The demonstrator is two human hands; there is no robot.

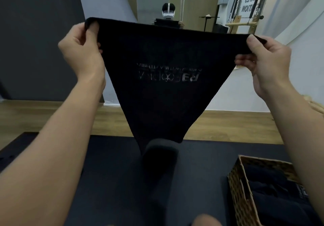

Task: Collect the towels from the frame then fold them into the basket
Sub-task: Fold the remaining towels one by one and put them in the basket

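I hold a black towel (166, 94) stretched out in front of me, its faint printed lettering showing mirrored. My left hand (82, 50) pinches the upper left corner and my right hand (264, 57) pinches the upper right corner. The towel hangs down to a narrow point above a black-socked foot (160, 157). A woven wicker basket (240, 182) stands at the lower right on the dark mat, with dark folded towels (273, 190) inside; my right forearm covers part of it.
A dark mat (108, 173) covers the floor under me, with wooden flooring (52, 117) beyond it. Ahead is a wall mirror (175, 1) reflecting a person wearing a headset. A wooden frame with straps (242, 22) stands at the far right.
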